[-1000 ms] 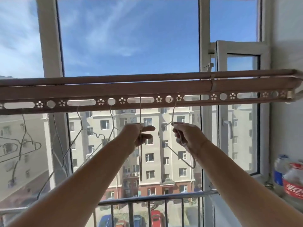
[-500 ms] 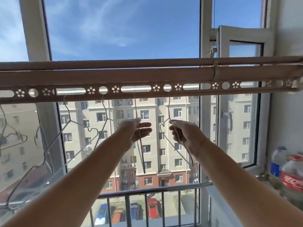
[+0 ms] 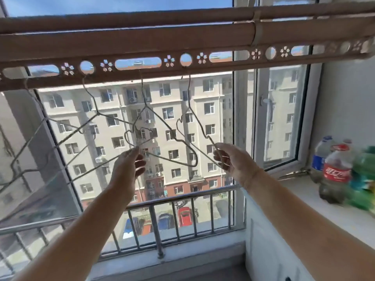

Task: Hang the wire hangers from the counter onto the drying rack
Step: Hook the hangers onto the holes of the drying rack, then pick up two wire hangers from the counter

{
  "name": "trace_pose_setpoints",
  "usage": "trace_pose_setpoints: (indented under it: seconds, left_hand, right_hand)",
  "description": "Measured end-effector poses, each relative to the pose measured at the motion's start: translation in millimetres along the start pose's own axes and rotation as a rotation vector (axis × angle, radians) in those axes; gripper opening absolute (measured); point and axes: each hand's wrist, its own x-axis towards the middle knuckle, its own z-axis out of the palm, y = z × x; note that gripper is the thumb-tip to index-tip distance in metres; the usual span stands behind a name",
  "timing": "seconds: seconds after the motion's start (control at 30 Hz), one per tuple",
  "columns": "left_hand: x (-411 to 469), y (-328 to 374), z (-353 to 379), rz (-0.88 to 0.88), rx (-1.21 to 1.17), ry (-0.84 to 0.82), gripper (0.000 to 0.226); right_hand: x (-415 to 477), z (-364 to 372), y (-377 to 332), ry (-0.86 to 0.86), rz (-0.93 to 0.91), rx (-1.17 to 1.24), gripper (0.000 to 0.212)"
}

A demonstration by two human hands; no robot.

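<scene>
Two hangers are in the hands now, and both already hook into the rack [image 3: 142, 73] above. The middle hanger [image 3: 151, 116] hangs from the long slot, and the left hand [image 3: 129, 167] pinches its lower wire between thumb and fingers. The right hanger [image 3: 195, 122] hangs from the round hole beside that slot, and the right hand [image 3: 233, 161] closes around its lower corner. More hangers [image 3: 89, 126] hang further left on the same rack, tilted and overlapping each other. Bottles [image 3: 334, 171] stand on the counter [image 3: 316, 201] at the right; no hanger shows there in this view.

The hangers are only thin bare wire, so I judge them very light and a little springy. They probably swing and turn easily on the hook, and smooth wire can slide between fingers. A light pinch seems enough; a strong squeeze could bend the shape. For hanging, the best place to hold is probably the neck just under the hook, because it steers the hook into the hole. Since the wires cross each other here, they may tangle if the hands let go carelessly.
</scene>
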Motion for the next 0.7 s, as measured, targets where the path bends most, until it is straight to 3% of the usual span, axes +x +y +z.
trace_pose_setpoints:
  seconds: [0.13,0.37,0.57,0.7]
  left_hand:
    - [-25,-55,6,-0.11,0.089,-0.049,0.013]
    - [-77,-155,54,-0.351,0.24,-0.42,0.009]
    - [-120,-209,120,-0.488,0.31,-0.658,0.028]
    - [-159,-233,170,-0.537,0.322,-0.798,0.017]
  right_hand:
    - [-18,-35,37,0.047,0.023,-0.088,0.017]
    - [-66,-121,99,0.199,0.136,-0.093,0.017]
    - [-119,-205,134,0.393,0.213,-0.077,0.023]
    - [-160,-259,148,0.51,0.262,-0.089,0.03]
